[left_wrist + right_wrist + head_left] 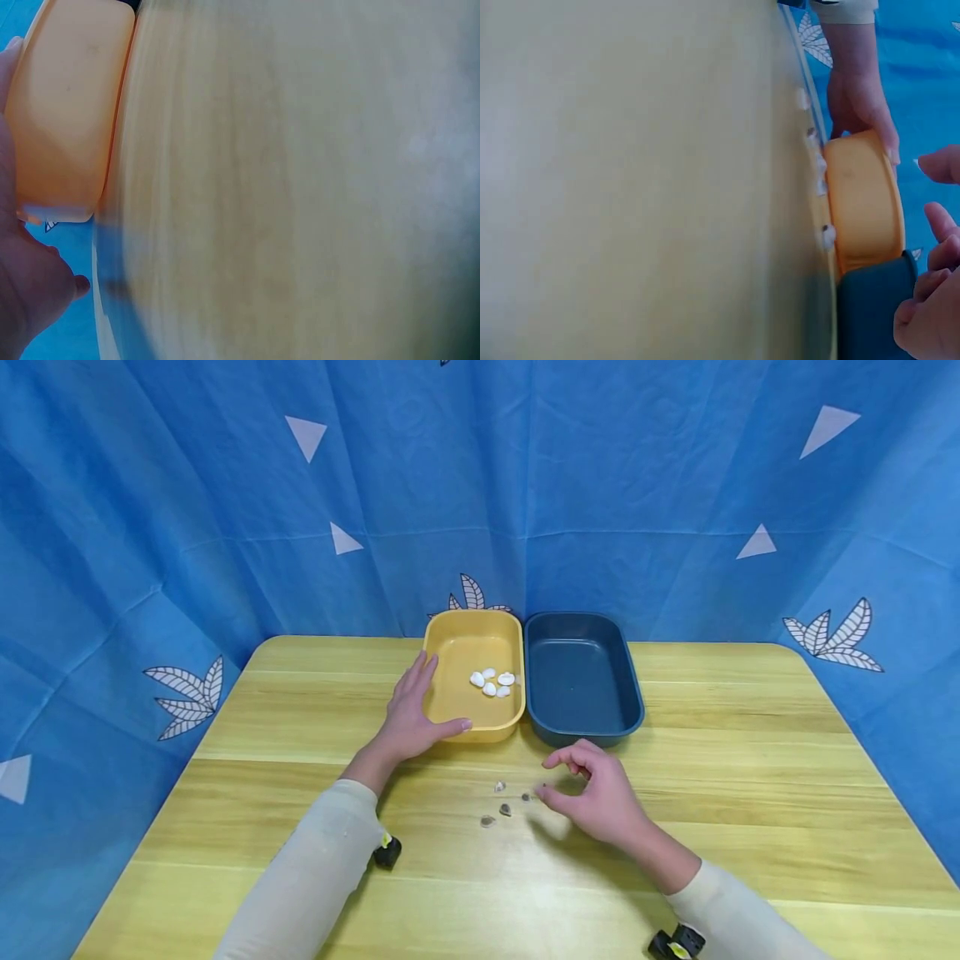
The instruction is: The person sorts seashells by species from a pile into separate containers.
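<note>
Yellow tray [471, 648], left hand [409, 725] spread against it, right hand [602, 795] gaping near shells [505, 810]

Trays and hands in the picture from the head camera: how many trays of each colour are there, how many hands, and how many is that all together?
Yellow trays: 1
Dark blue trays: 1
Hands: 2, a left hand and a right hand
Total: 4
</note>
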`<state>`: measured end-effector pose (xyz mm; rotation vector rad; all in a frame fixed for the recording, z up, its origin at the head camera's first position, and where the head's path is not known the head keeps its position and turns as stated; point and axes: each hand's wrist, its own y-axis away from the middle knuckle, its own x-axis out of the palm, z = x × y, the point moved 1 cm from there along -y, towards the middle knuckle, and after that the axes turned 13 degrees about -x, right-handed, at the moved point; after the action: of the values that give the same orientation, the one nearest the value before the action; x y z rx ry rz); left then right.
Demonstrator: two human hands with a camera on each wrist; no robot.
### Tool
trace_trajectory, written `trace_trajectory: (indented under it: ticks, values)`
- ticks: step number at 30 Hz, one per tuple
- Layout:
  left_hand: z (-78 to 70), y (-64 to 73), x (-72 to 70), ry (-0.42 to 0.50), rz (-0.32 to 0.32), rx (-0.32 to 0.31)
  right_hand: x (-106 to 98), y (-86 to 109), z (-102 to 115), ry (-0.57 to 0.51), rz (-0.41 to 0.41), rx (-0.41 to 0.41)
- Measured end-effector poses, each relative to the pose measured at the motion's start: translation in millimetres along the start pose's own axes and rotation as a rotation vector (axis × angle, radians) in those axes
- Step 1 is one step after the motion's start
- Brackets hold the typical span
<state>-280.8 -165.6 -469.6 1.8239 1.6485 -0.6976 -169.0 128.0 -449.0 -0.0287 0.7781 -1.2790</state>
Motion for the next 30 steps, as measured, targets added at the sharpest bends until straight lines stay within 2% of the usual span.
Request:
trace_trajectory:
  ticks: [13,20,30]
  values:
    - [1.4,-0.9,1.1,0.0,-0.005,0.02,2,14.8,-20,0.089,0.026,0.071]
    - [1.2,-2.2,0.7,-0.003,-0.011,0.02,4,14.8,-28,0.167,0.058,0.048]
    - [1.8,-2.1,0.2,0.014,-0.011,0.015,10,11.2,-26,0.263,0.102,0.05]
